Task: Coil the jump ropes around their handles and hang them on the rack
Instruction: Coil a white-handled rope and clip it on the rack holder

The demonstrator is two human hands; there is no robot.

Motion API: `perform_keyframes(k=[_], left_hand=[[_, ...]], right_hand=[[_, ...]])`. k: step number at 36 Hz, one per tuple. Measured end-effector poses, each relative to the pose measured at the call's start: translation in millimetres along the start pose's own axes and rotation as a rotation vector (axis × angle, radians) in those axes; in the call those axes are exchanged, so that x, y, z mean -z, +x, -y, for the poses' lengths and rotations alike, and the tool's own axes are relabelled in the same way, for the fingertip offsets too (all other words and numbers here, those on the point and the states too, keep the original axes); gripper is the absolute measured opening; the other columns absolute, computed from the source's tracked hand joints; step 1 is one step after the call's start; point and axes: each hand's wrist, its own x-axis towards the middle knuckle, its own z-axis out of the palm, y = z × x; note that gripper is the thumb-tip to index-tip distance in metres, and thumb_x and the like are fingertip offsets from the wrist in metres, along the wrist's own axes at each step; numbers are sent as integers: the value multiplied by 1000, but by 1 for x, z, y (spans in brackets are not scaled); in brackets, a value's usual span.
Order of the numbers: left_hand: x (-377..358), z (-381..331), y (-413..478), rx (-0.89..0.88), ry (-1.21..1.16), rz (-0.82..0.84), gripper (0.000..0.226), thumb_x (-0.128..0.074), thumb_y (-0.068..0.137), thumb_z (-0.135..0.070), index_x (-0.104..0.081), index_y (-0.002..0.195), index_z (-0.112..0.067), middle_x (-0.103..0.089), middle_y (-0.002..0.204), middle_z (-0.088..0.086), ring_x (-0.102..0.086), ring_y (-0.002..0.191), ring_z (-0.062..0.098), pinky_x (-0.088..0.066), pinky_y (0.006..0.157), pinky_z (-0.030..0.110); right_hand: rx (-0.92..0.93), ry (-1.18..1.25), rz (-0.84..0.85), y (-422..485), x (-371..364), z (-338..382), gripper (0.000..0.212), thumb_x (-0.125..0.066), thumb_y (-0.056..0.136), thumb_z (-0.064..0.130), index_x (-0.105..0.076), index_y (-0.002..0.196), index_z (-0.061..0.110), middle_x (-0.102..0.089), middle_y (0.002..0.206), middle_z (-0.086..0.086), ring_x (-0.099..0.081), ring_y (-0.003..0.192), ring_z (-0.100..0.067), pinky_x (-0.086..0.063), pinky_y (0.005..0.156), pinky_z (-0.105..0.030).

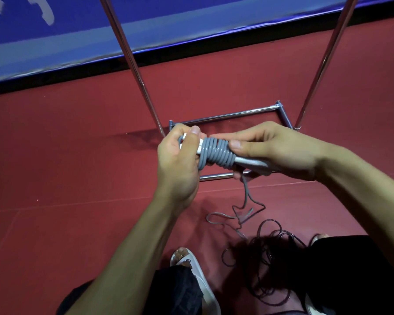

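The grey jump rope (216, 153) looks like smooth, slightly glossy plastic, coiled on glossy grey-and-white handles (253, 165). The rack (132, 62) is polished, shiny metal tubing. The red floor (77, 144) appears matt and smooth. A thin dark cord (268, 244) looks glossy.

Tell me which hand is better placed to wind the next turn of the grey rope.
Probably the right hand: the loose grey rope hangs just below it. The left hand grips the handles, steadying the coil.

Red floor (77, 155), blue wall (77, 37), black baseboard (55, 79)
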Motion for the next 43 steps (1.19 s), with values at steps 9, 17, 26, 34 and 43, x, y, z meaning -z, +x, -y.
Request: perform_keyframes(k=[9,17,26,34,43], left_hand=[[-8,-1,3,-31,-28,-71,33,-55,85,-21,-56,53,-26,-43,55,-9,-36,54,10,-31,54,29],[-10,-4,3,-27,-108,-33,22,-58,84,-16,-48,65,-13,-40,59,-2,-36,56,14,-31,53,30],[-10,-9,6,7,-195,-63,27,-51,94,-8,-42,69,-10,-45,58,-5,-41,55,7,-40,52,22],[-13,-10,4,97,-266,-78,34,-42,101,-5,-37,68,-12,-38,57,-5,-38,51,5,-40,48,19],[-15,-10,2,83,-287,92,22,-47,93,-13,-39,72,-12,-40,60,-4,-40,53,6,-42,52,21]], right_hand=[[-173,340,50,3,1,1,40,-61,77,35,-72,115,31,-59,74,-4,-53,49,-15,-46,39,-21],[-111,320,-65,3,-6,-2,30,-64,72,41,-64,97,23,-57,64,-4,-44,40,-15,-34,35,-18],[-47,701,-208,6,-12,-13,10,-57,76,20,-57,79,11,-59,60,-12,-41,45,-14,-31,38,-18],[-56,985,-108,10,-14,-26,10,-67,66,19,-63,60,12,-55,59,-7,-36,45,-9,-27,41,-16],[194,855,-408,17,-28,-37,29,-53,82,-2,-62,60,16,-51,54,2,-36,39,-6,-27,38,-14]])
